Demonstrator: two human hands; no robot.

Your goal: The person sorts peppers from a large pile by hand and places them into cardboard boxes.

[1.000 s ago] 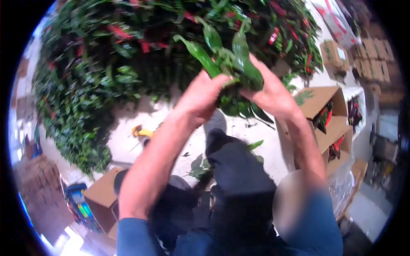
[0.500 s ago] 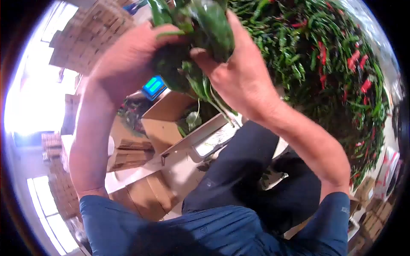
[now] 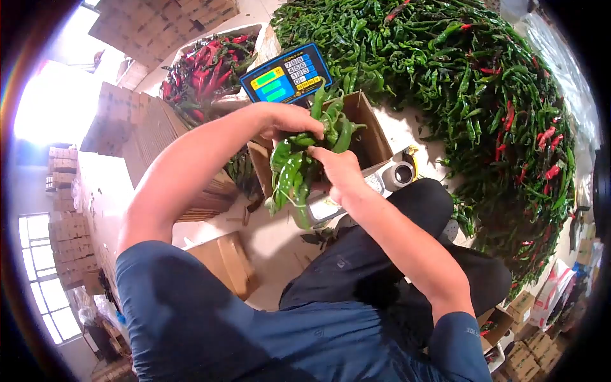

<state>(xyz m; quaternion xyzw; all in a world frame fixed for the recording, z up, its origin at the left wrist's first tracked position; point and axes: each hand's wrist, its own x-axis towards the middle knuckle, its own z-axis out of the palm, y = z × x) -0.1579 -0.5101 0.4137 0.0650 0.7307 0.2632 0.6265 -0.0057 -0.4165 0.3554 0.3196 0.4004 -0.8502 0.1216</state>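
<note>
A bunch of long green chili peppers (image 3: 294, 167) is gripped between my two hands, above an open cardboard box (image 3: 372, 130). My left hand (image 3: 289, 121) is closed round the far side of the bunch, its fingers partly hidden behind the peppers. From the near right, my right hand (image 3: 340, 173) grips the same bunch, with a finger pressed against it. The box stands on a weighing scale (image 3: 321, 209), partly covered by the peppers and my hands. Just beyond them is the scale's blue display panel (image 3: 286, 73) with lit green windows.
A huge heap of green peppers (image 3: 439, 70), with some red ones, spreads across the right. Red peppers (image 3: 210, 67) fill a container at the back left. A tape roll (image 3: 400, 174) lies beside the box. Flattened cardboard (image 3: 172, 153) and stacked cartons (image 3: 159, 25) stand left.
My hands and the peppers have come down and nearer, from high in view to over the box. The view has shifted, bringing the whole scale display and the red peppers into sight.
</note>
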